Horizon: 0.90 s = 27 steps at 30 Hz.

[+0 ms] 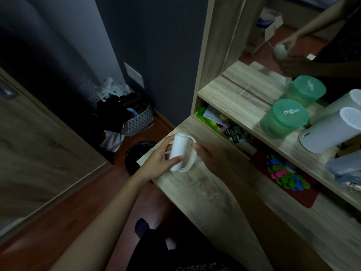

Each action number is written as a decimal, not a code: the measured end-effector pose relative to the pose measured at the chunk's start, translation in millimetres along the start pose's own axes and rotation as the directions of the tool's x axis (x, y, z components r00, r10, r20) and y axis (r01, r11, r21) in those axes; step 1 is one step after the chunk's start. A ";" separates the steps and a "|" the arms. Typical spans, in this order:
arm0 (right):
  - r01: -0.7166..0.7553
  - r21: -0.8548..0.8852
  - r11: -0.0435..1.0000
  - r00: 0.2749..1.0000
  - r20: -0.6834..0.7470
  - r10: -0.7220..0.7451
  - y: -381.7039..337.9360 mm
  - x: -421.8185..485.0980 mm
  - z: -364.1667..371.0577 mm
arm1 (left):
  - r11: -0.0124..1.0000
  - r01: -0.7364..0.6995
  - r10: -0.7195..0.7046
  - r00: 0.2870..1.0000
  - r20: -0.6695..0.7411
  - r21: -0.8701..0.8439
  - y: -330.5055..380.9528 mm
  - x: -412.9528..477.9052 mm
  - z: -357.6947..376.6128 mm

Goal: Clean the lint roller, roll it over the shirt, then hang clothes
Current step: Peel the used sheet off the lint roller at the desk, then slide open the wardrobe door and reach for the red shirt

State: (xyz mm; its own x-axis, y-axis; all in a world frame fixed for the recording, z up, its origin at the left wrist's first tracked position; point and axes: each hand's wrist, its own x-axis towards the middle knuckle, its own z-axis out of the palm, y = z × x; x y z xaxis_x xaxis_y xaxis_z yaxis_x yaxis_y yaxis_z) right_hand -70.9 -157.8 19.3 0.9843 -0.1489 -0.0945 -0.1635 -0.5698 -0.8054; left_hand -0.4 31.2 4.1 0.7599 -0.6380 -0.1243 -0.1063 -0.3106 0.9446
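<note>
The room is dim, and the wall (58, 45) and door (39, 143) at left are sunk in deep shadow. Soft light catches the pale table (195, 188), and the white lint roller (178, 151) is the brightest spot. The shelf (234, 94) edges bow toward the frame's rim. The green jar (285, 118) looks soft and smeared.

White lint roller (178, 152), near upright (sheet (193, 153) peeling), over desk (195, 192).

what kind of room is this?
Probably a home bedroom or dressing corner: a wooden vanity desk with a mirror, a laundry basket heaped with clothes on the floor, and a green lidded jar on the shelf.
</note>
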 end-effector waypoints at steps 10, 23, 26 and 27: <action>-0.020 0.030 0.999 0.996 0.089 0.017 -3.5 -1.7 4.2 | 1.000 -0.006 0.007 0.992 -0.125 0.006 4.8 2.5 -34.7; 0.111 0.182 0.977 0.993 -0.054 -0.103 -90.3 49.1 73.6 | 0.968 0.130 0.075 0.659 -0.748 0.212 -11.9 -48.6 -157.1; 0.144 0.224 0.964 0.989 -0.061 -0.133 -118.4 70.7 102.9 | 0.955 0.148 0.124 0.591 -0.797 0.258 -25.2 -60.8 -205.1; 0.155 0.229 0.961 0.987 -0.066 -0.143 -128.4 78.5 114.0 | 0.952 0.146 0.139 0.580 -0.803 0.270 -31.6 -64.3 -222.1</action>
State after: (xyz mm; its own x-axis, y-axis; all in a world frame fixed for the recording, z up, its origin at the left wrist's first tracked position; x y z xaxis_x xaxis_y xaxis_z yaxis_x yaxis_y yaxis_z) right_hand 34.9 -4.2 48.5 0.9910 -0.1190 0.0610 0.0105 -0.3854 -0.9227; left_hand 96.5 238.6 49.7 0.9405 0.1526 0.3035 -0.1637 -0.5792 0.7986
